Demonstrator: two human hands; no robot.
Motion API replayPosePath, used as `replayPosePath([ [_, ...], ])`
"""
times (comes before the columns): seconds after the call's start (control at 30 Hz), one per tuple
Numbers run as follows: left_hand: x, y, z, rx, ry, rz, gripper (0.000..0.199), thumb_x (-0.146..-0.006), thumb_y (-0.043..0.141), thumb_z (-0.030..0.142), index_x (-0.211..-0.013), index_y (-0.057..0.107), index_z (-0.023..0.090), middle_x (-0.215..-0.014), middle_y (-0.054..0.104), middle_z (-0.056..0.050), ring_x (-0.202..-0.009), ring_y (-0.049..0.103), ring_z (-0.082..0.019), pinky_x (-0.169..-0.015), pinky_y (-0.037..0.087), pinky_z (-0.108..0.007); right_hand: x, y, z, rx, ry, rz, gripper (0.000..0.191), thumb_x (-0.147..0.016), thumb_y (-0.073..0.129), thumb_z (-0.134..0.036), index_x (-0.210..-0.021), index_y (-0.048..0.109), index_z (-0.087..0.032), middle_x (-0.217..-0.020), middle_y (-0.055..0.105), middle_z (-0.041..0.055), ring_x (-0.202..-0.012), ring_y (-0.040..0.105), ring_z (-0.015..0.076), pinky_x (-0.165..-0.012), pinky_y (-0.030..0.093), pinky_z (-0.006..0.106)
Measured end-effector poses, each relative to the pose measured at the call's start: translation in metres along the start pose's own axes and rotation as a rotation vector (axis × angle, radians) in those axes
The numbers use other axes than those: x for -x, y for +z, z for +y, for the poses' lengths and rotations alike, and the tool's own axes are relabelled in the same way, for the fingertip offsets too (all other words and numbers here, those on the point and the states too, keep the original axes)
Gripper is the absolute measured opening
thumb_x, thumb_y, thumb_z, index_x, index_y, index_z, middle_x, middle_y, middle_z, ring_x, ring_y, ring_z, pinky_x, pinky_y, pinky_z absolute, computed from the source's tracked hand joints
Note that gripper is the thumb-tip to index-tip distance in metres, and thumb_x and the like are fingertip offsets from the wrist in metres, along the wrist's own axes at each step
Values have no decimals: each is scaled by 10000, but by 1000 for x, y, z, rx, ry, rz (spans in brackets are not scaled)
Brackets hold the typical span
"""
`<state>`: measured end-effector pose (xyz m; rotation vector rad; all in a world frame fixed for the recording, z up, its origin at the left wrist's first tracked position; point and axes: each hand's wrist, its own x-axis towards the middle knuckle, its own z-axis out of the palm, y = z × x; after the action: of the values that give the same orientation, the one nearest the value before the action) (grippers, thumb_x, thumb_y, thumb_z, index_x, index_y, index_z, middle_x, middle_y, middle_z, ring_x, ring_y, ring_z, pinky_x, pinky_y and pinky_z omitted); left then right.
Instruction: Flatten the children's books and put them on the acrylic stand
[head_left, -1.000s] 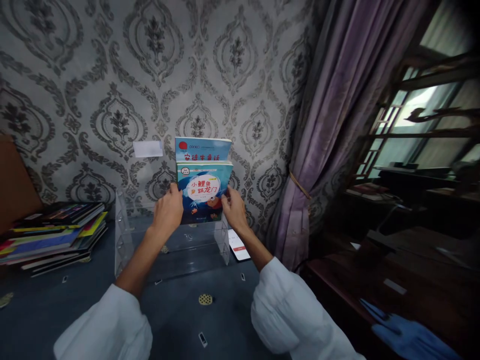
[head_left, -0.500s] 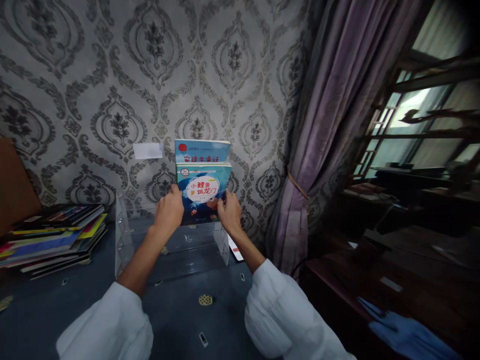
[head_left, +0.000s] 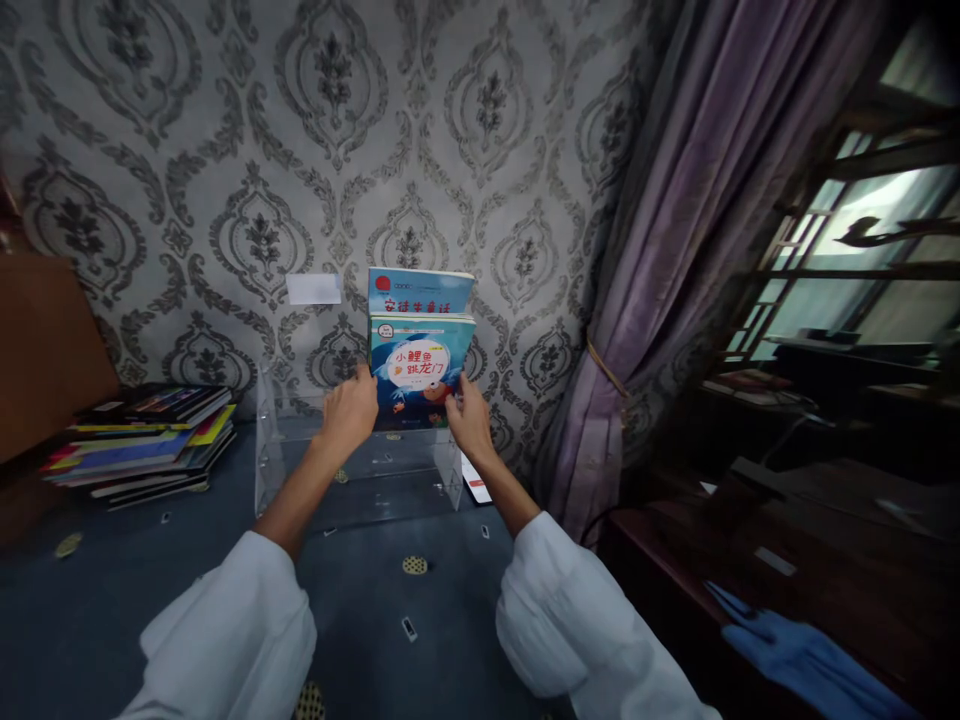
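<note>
A blue-green children's book (head_left: pixel 420 400) with a white oval and red Chinese title stands upright on a clear acrylic display rack (head_left: pixel 360 490). My left hand (head_left: pixel 351 410) grips its left edge, and my right hand (head_left: pixel 470 415) pinches its lower right edge, thumb on the cover. Behind it rises a lighter blue book (head_left: pixel 421 290), of which only the top strip with a red title shows. The fingers behind the front book are hidden. Whether the front book rests on the rack's step cannot be made out.
A pile of books (head_left: pixel 157 440) lies to the left beside a brown box (head_left: pixel 49 355). A white card (head_left: pixel 313 289) is on the patterned wall. Right of the rack are a white card-like item (head_left: pixel 475 482) and a tied purple curtain (head_left: pixel 630 330). A blue glove (head_left: pixel 802 650) lies at lower right.
The view has swung a little to the left and down, so everything sits further right and higher. Both hands still hold the front book, with little change against the rack.
</note>
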<state>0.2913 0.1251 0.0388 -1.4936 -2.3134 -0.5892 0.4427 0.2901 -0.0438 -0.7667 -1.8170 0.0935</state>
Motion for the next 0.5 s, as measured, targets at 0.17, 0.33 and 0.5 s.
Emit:
replayPosePath([
  [0.17, 11, 11, -11, 36, 91, -8, 381, -1055, 330, 237, -1367, 460, 62, -1107, 722, -238, -1019, 727, -322, -829, 542, -395, 13, 0, -2, -29, -22, -20, 619, -877, 467, -262, -1467, 459, -74, -1247, 650, 213, -1135, 621, 312, -995, 523, 502],
  [0.33, 30, 30, -37, 64, 283, -18, 442, -1018, 441, 200, -1442, 433, 78, -1363, 627, -208, -1331, 558, -270, -1099, 420, -402, 41, 1, -5, -66, -26, -86, 600, -896, 460, -281, -1457, 466, -69, -1360, 606, 230, -1220, 595, 328, -1032, 498, 545],
  [0.5, 56, 35, -85, 77, 378, 50, 349, -998, 490, 242, -1335, 581, 240, -1394, 639, -57, -1346, 542, -189, -1112, 415, -325, 82, 2, -3, -100, -134, -257, 478, -926, 480, -286, -1375, 575, -151, -1358, 639, 174, -1231, 622, 300, -1043, 516, 522],
])
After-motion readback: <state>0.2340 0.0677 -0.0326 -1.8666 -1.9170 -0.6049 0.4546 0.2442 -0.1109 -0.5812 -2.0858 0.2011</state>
